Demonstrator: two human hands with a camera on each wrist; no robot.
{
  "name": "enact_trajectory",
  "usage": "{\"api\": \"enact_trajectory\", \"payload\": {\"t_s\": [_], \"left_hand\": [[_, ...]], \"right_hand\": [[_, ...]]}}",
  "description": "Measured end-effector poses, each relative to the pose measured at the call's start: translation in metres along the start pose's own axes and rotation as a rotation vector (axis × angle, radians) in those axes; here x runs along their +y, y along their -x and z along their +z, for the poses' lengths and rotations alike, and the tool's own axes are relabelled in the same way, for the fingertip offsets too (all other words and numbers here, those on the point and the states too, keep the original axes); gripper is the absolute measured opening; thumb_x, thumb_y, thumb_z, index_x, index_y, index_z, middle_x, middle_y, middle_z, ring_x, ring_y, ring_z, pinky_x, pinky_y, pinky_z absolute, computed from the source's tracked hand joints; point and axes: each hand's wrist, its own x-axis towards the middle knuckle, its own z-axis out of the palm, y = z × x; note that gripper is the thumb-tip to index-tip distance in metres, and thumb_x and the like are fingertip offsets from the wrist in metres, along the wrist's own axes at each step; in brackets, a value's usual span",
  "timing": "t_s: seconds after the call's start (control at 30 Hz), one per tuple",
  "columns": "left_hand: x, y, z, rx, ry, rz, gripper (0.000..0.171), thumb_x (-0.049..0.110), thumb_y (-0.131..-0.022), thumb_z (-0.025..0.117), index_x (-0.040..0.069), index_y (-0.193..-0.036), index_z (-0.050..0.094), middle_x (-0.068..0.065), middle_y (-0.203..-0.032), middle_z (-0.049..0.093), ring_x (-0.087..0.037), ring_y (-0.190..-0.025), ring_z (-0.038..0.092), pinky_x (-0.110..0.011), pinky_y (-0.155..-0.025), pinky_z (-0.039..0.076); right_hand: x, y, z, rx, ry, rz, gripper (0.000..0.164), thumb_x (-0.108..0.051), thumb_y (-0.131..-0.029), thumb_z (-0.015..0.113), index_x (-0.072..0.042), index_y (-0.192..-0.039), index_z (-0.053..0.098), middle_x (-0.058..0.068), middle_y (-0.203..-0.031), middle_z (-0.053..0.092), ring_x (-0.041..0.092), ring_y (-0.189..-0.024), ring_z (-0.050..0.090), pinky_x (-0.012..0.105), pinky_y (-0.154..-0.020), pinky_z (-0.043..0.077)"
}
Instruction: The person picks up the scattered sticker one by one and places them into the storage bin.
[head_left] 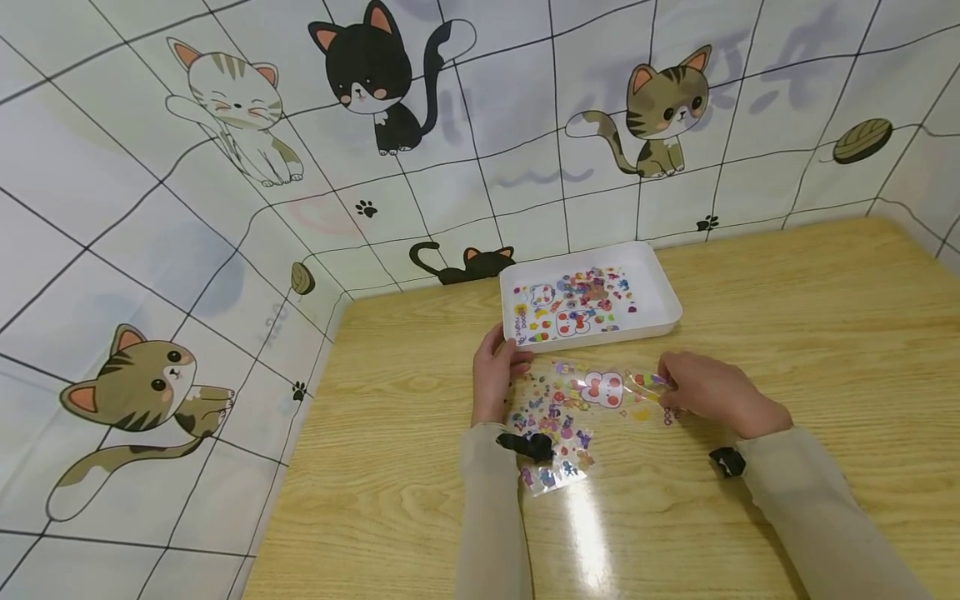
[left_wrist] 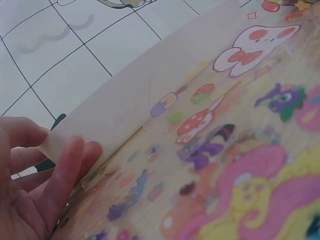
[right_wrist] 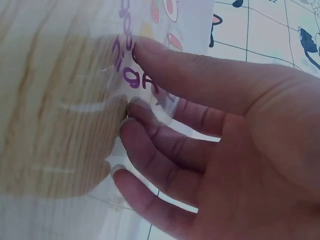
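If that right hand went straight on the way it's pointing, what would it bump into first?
The right hand would probably meet more of the clear printed plastic it pinches, near the rabbit picture. Beyond, the white tray or the left hand might come next; depth is unclear.

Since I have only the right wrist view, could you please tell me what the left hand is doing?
Observer: The left hand holds the near left corner of a white tray.
Operator: Thank you; is there anything in that tray?
Observer: Yes, colourful sticker designs show across its left and middle, while its right end is plain white.
Operator: And could you say what lies beside the left sleeve?
Observer: Clear film with many small colourful figures lies just to its right, on the wooden table.
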Motion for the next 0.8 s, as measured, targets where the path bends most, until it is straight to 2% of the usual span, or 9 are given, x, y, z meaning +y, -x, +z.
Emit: {"api": "enact_trajectory", "payload": {"t_s": [0.13, 0.3, 0.4, 0.57, 0.8], "left_hand": [[0.000, 0.001, 0.000, -0.003, 0.003, -0.006, 0.042, 0.024, -0.094, 0.045, 0.020, -0.135, 0.040, -0.007, -0.123, 0.052, -0.031, -0.090, 0.061, -0.035, -0.071, 0.053], [-0.001, 0.000, 0.000, -0.007, 0.002, -0.003, 0.041, 0.024, -0.094, 0.045, 0.020, -0.134, 0.041, -0.007, -0.123, 0.052, -0.030, -0.090, 0.061, -0.034, -0.070, 0.053], [0.000, 0.000, 0.001, -0.008, 0.003, 0.002, 0.041, 0.024, -0.094, 0.045, 0.020, -0.134, 0.040, -0.007, -0.123, 0.052, -0.030, -0.090, 0.061, -0.034, -0.070, 0.053], [0.001, 0.001, 0.000, -0.008, 0.001, -0.008, 0.041, 0.023, -0.094, 0.044, 0.019, -0.135, 0.040, -0.008, -0.122, 0.052, -0.029, -0.091, 0.061, -0.035, -0.071, 0.053], [0.003, 0.000, 0.000, -0.005, 0.008, -0.019, 0.041, 0.023, -0.094, 0.045, 0.019, -0.134, 0.040, -0.009, -0.122, 0.053, -0.030, -0.091, 0.061, -0.035, -0.072, 0.053]], "right_hand": [[0.002, -0.001, 0.000, -0.011, -0.085, -0.019, 0.021, -0.012, -0.080, 0.062, -0.002, -0.095, 0.053, 0.001, -0.075, 0.053, 0.013, -0.061, 0.045, 0.027, -0.052, 0.037], [0.007, -0.004, 0.001, 0.000, -0.152, -0.036, 0.027, -0.014, -0.082, 0.061, 0.000, -0.104, 0.053, 0.004, -0.083, 0.059, 0.015, -0.069, 0.052, 0.032, -0.060, 0.044], [0.011, -0.006, 0.002, 0.005, -0.161, -0.045, 0.030, -0.015, -0.082, 0.061, -0.001, -0.107, 0.054, 0.003, -0.084, 0.059, 0.015, -0.071, 0.053, 0.032, -0.062, 0.044], [0.016, -0.009, 0.003, 0.037, -0.156, -0.048, 0.036, -0.016, -0.083, 0.061, -0.004, -0.116, 0.053, 0.000, -0.080, 0.058, 0.013, -0.067, 0.050, 0.029, -0.058, 0.042], [0.020, -0.012, -0.001, 0.084, -0.180, -0.038, 0.047, -0.013, -0.084, 0.059, -0.006, -0.128, 0.044, 0.007, -0.090, 0.058, 0.017, -0.074, 0.053, 0.030, -0.059, 0.045]]}}
